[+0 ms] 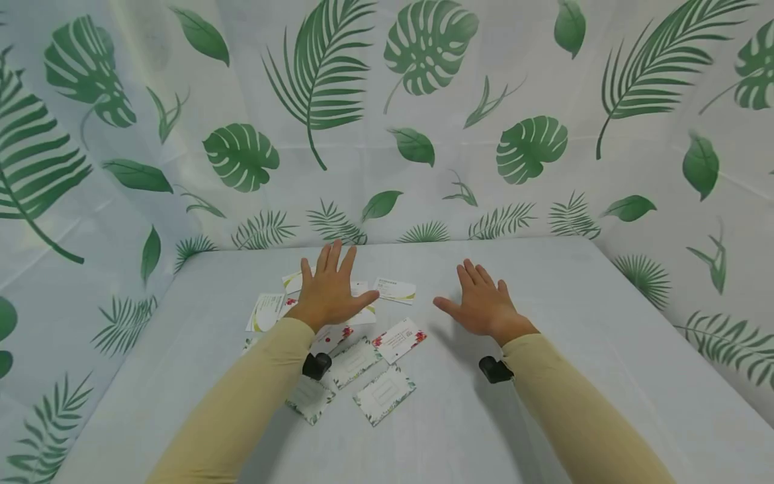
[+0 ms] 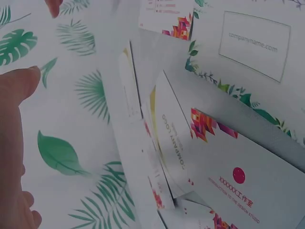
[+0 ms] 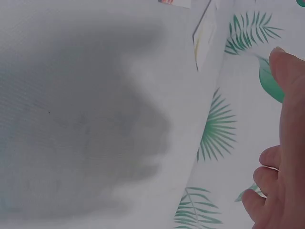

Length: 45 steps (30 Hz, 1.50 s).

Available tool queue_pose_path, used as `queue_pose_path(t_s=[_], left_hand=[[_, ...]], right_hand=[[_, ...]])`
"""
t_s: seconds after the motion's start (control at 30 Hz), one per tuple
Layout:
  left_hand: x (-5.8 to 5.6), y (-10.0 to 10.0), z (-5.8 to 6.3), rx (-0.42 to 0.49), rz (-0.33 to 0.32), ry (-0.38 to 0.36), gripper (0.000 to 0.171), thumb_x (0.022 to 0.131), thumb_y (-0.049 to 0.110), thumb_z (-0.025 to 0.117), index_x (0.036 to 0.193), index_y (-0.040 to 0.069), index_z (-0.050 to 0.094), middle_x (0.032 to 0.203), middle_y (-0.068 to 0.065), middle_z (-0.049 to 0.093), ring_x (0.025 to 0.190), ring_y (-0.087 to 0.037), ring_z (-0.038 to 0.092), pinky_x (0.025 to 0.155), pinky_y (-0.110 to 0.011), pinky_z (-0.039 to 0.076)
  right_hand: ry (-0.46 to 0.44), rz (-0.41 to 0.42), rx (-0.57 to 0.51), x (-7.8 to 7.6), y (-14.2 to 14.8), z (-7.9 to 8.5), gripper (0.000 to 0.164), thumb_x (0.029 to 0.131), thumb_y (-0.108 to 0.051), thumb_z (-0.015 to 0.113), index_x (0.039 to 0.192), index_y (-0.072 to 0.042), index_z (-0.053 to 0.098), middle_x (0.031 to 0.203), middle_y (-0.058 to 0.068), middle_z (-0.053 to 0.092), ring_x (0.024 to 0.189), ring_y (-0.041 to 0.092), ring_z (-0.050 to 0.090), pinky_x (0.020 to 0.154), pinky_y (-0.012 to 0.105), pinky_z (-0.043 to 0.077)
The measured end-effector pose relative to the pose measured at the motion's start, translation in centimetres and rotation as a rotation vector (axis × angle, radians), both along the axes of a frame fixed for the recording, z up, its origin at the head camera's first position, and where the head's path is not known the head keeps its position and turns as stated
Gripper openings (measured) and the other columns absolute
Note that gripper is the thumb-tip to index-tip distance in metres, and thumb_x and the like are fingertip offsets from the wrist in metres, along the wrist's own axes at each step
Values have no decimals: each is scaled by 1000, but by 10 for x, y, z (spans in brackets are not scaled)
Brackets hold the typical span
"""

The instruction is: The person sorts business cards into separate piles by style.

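My left hand [image 1: 329, 292] is held over a loose spread of business cards, fingers straight and thumb out, hiding some of them. Off to the right, my right hand [image 1: 480, 302] hovers palm down above the white table, its fingers extended and its shadow below. Neither hand holds anything. Nearest the front lies a leaf-bordered card [image 1: 384, 394]. Behind it is a card with red corners [image 1: 399, 341], and farther back a yellow-striped card [image 1: 395, 290]. In the left wrist view, a card with a red dot [image 2: 248, 191] lies beside a "COMPANY LOGO" card [image 2: 169, 133].
The white tabletop [image 1: 605, 376] reaches back to a hanging cloth [image 1: 453, 168] printed with green leaves, which also rises on both sides. A dark wrist device [image 1: 317, 366] sits under the left sleeve, another device [image 1: 496, 370] under the right.
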<state>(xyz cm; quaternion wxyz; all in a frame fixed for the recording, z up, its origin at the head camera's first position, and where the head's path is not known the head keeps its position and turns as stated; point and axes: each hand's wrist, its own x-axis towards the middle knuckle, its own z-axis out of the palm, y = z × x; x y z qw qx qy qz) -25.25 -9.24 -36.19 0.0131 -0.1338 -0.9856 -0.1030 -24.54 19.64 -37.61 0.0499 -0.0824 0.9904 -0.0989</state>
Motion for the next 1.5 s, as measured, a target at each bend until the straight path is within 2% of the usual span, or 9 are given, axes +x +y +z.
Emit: queue_pose_path(t_s=[0.2, 0.33, 0.57, 0.8, 1.03, 1.3, 1.5], left_hand=[[5, 5, -6, 9, -10, 5, 100, 91, 72, 49, 162, 13, 11, 167, -15, 0, 152, -35, -2, 112, -66, -1], [12, 11, -11, 23, -20, 9, 100, 91, 71, 50, 162, 13, 13, 167, -15, 2, 152, -35, 0, 112, -66, 0], [26, 25, -27, 12, -68, -6, 98, 90, 72, 51, 161, 13, 19, 166, -15, 8, 152, -34, 2, 112, -67, 2], [37, 39, -39, -17, -126, -50, 96, 86, 73, 58, 157, 13, 33, 163, -15, 21, 150, -35, 13, 111, -68, 10], [41, 45, -49, -46, -146, -81, 94, 83, 71, 65, 151, 11, 43, 155, -15, 33, 145, -34, 24, 111, -67, 14], [44, 47, -56, -94, -171, -93, 84, 77, 75, 67, 135, 15, 63, 147, -11, 43, 139, -32, 32, 110, -68, 14], [45, 47, -55, -135, -180, -99, 76, 79, 71, 69, 131, 16, 66, 147, -10, 43, 138, -31, 32, 109, -69, 15]], right_hand=[[18, 14, -27, 5, -5, -3, 97, 95, -62, 53, 157, 3, 18, 164, 22, 9, 149, 43, 7, 111, 68, 7], [48, 32, -17, 10, -10, -9, 95, 95, -61, 54, 157, 2, 20, 164, 21, 12, 149, 42, 9, 111, 68, 8], [51, 80, -25, 21, -22, -21, 94, 93, -60, 58, 157, 0, 25, 164, 19, 16, 149, 41, 12, 110, 68, 12], [36, 207, -83, 27, -32, -31, 88, 92, -53, 66, 155, 0, 33, 162, 18, 25, 147, 41, 22, 109, 66, 22], [8, 263, -76, 26, -41, -36, 81, 91, -44, 70, 153, -2, 38, 160, 15, 31, 146, 40, 25, 110, 60, 26], [-41, 313, -40, 25, -46, -42, 58, 95, -36, 67, 144, -9, 54, 151, 8, 48, 146, 37, 27, 109, 63, 26], [-59, 308, 4, 27, -45, -42, 36, 96, -34, 66, 127, -16, 64, 144, 7, 55, 145, 37, 31, 108, 65, 26]])
